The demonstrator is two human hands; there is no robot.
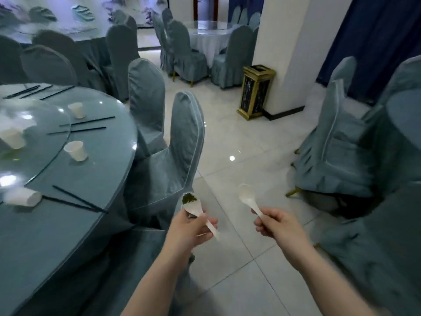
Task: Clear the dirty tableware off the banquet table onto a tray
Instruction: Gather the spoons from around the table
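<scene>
My left hand (191, 229) grips a white plastic spoon (191, 202) with green food in its bowl, held over the floor beside a covered chair. My right hand (276, 225) pinches the handle of a second white spoon (246, 194), whose bowl looks clean. Both spoons are off to the right of the round banquet table (75, 224). On the table stand white paper cups (75, 150) (77, 109) (12, 137), one cup (24, 197) lies on its side, and several black chopsticks (78, 200) (88, 125) lie scattered. No tray is in view.
Chairs in blue-grey covers (180, 142) (145, 103) ring the table's right edge. More covered chairs (341, 137) stand at the right. A black and gold bin (256, 91) stands by a white pillar. White tiled floor (239, 142) runs between the chairs; another set table (205, 39) is farther back.
</scene>
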